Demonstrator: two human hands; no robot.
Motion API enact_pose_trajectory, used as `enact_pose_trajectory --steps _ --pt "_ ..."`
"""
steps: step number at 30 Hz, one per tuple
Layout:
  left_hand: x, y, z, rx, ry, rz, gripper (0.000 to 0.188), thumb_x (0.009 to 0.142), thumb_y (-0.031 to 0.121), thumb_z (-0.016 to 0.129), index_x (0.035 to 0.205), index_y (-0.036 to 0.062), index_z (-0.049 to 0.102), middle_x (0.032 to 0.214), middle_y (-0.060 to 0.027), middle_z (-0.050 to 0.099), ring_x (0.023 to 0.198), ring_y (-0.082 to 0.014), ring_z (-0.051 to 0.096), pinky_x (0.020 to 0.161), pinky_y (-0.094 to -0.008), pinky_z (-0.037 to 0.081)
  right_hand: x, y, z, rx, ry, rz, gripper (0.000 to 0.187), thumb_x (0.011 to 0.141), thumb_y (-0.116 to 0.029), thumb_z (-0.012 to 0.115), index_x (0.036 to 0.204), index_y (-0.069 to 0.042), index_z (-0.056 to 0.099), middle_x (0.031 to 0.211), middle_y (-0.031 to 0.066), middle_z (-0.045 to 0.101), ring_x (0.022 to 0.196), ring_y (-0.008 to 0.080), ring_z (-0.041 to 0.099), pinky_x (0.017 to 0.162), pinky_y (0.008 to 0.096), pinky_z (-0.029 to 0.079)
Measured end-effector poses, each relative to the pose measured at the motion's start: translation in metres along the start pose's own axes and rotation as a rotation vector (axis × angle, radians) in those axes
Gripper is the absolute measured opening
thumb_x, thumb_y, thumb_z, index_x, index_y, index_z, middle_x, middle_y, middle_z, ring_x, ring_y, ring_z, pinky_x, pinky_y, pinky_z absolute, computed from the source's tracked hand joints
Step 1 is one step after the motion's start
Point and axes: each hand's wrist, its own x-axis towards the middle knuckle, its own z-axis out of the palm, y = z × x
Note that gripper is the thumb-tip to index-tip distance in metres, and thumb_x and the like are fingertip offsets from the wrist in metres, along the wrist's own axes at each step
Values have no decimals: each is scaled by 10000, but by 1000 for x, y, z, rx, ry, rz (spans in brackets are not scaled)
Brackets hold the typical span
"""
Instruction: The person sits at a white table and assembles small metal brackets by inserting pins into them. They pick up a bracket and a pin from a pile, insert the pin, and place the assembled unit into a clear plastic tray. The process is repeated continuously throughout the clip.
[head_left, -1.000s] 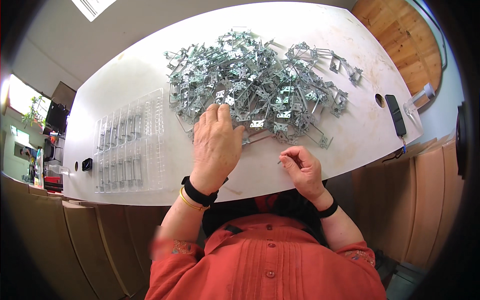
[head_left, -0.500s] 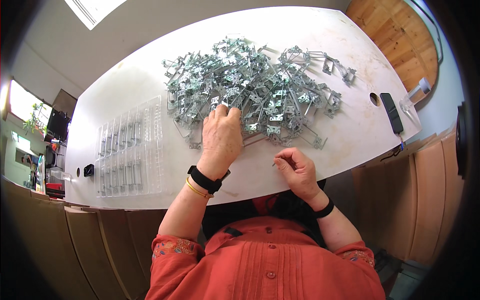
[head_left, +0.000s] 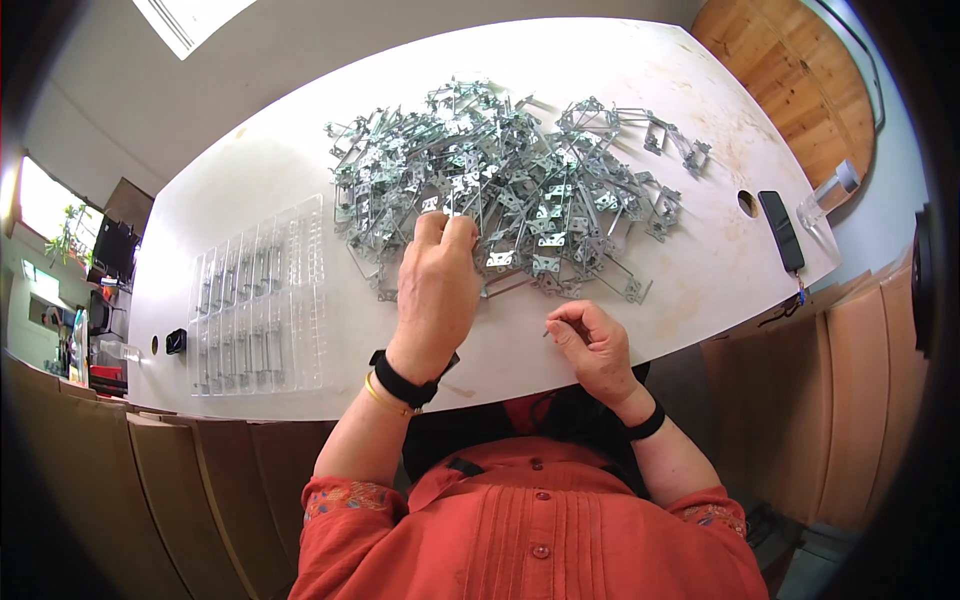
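A large heap of small silver metal brackets (head_left: 520, 190) covers the middle of the white table (head_left: 250, 190). My left hand (head_left: 437, 285) reaches into the heap's near edge, fingertips closed on one bracket among the others. My right hand (head_left: 590, 345) rests near the table's front edge, fingers curled around a thin metal pin whose tip pokes out to the left. A clear plastic tray (head_left: 260, 300) with rows of slots, several holding metal parts, lies to the left of my left hand.
A black remote-like device (head_left: 781, 230) and a clear plastic piece (head_left: 825, 200) lie at the table's right end beside a cable hole (head_left: 747, 203). A small black object (head_left: 176, 341) sits at the left end. Wooden cabinets run below the front edge.
My left hand has slid a little forward into the heap's edge. My right hand has stayed near the front edge with its fingers still curled.
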Motion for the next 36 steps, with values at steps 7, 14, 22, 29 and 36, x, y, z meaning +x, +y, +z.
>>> enact_pose_trajectory --steps 7,14,22,29,36 --pt "-61 24 -50 -62 -173 117 268 853 -72 636 1091 47 658 1204 -169 629 972 -375 654 858 -444 546 -4 7 4 47 89 -15 88 1040 -67 719 1106 -23 681 922 -14 673 817 40 608 728 216 502" --pt "-124 1 -63 -77 -485 93 321 858 -107 614 1141 33 675 1293 -184 656 1122 -388 676 946 -476 559 -2 4 7 91 189 -34 102 1062 -94 704 1125 -23 667 948 -17 666 829 44 606 768 208 506" --pt "-146 1 -53 -33 -343 -35 431 881 74 772 1284 7 637 1373 -206 625 1278 -411 600 1089 -498 486 -1 3 7 67 169 -30 110 1059 -101 710 1127 -23 674 976 -13 683 836 51 626 781 215 527" --pt "-160 8 -50 -50 -412 83 507 839 140 843 1278 3 631 1351 -202 614 1336 -412 566 1144 -515 455 -3 4 8 33 159 -39 114 1054 -105 719 1129 -28 681 985 -15 690 844 48 632 773 215 529" --pt "-168 6 -42 -109 -345 127 374 870 -22 751 1227 -10 642 1296 -201 639 1228 -394 641 1054 -468 538 -1 5 7 4 145 -39 110 1056 -112 716 1124 -31 684 971 -25 687 828 43 623 772 215 526"
